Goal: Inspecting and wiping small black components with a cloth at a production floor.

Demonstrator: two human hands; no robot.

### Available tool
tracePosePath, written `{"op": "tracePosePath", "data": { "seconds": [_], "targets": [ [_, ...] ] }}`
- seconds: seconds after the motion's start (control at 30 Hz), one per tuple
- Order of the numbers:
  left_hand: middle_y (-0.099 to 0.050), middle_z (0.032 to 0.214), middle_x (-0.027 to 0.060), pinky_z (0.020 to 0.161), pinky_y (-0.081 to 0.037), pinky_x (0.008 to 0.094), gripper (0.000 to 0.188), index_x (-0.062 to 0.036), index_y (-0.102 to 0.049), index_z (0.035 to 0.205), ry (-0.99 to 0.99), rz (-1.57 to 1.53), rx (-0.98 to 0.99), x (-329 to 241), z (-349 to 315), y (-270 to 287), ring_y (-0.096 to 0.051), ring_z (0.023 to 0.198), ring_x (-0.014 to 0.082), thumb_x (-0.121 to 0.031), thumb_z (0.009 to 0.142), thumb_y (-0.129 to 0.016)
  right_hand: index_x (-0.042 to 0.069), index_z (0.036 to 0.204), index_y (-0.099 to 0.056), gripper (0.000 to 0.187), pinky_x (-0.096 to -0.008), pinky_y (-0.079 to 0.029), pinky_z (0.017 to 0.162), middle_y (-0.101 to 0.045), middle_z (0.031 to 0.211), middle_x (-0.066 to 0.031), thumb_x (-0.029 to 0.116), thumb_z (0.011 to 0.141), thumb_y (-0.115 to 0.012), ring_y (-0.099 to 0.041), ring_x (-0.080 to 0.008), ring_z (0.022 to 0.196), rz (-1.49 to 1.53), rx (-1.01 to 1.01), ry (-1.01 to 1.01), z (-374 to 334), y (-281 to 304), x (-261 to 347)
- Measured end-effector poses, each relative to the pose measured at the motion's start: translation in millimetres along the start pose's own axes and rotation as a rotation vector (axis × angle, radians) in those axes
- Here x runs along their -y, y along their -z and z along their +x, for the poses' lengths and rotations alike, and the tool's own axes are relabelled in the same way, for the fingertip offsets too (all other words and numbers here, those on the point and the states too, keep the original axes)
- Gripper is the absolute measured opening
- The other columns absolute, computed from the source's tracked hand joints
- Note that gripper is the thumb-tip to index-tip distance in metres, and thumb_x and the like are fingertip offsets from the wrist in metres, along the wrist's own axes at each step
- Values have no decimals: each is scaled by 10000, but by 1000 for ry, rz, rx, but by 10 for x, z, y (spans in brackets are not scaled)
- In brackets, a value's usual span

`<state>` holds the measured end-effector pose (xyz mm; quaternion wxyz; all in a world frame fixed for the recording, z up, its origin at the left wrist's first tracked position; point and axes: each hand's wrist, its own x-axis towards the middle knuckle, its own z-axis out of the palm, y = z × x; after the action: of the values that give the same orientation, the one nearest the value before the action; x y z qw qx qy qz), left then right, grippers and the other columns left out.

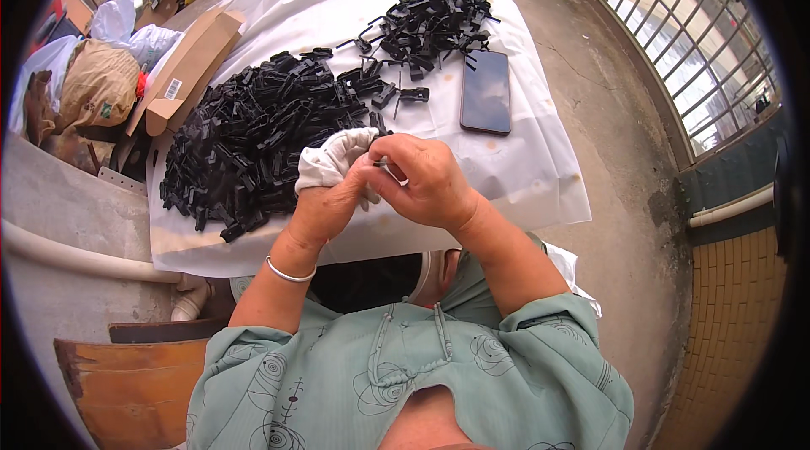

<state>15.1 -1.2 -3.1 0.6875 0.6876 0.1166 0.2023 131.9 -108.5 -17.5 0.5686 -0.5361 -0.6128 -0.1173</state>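
My left hand point(335, 176), in a white glove point(325, 159) that leaves the thumb bare, meets my right hand point(426, 180) above the near edge of the table. The fingers of both hands are closed and touching, pinched round something small and mostly hidden; a bit of black shows by the fingertips. Just beyond my left hand spreads a large heap of black plastic clip-like parts point(261, 129). A smaller heap of black parts with thin prongs point(434, 24) lies farther off to the right. Between the heaps sits a loose black part point(413, 95).
A dark phone point(486, 94) lies on the white sheet point(540, 172) covering the table. An open cardboard box point(190, 70) and stuffed bags point(101, 83) stand at the left. A pipe point(84, 256) runs along the left wall; a barred gate point(683, 28) is at the right.
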Motion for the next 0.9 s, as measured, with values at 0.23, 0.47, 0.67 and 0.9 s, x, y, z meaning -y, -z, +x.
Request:
{"op": "tracePosePath", "data": {
  "seconds": [0.23,0.47,0.67,0.9],
  "targets": [
    [-577,848,18,515,-448,188,303,-3,-516,1121,48,12,107,-71,-11,-90,-489,620,33,12,824,-568,35,770,-499,246,-234,-331,457,-436,577,9,153,758,-714,-362,-58,523,126,3,-516,42,60,0],
    [-594,879,29,526,-442,186,274,23,-537,1090,28,127,-32,-100,6,-29,-496,653,32,22,817,-567,-3,801,-520,194,-301,-381,514,-478,613,-80,165,896,-534,-414,-171,523,176,87,-348,11,109,-8],
    [-607,892,41,626,-471,202,249,43,-563,1058,-77,184,-92,16,16,-35,-549,741,69,21,810,-573,-8,733,-518,216,-322,-376,509,-487,601,-111,139,892,-520,-420,-209,519,170,189,-398,-7,17,-31],
    [-619,933,156,773,-479,286,263,57,-581,1012,-424,524,-141,82,69,-9,-609,834,221,31,750,-582,-2,703,-503,228,-308,-370,504,-475,571,-104,125,892,-513,-405,-162,513,172,132,-545,-22,-129,-31]
  ]
}}
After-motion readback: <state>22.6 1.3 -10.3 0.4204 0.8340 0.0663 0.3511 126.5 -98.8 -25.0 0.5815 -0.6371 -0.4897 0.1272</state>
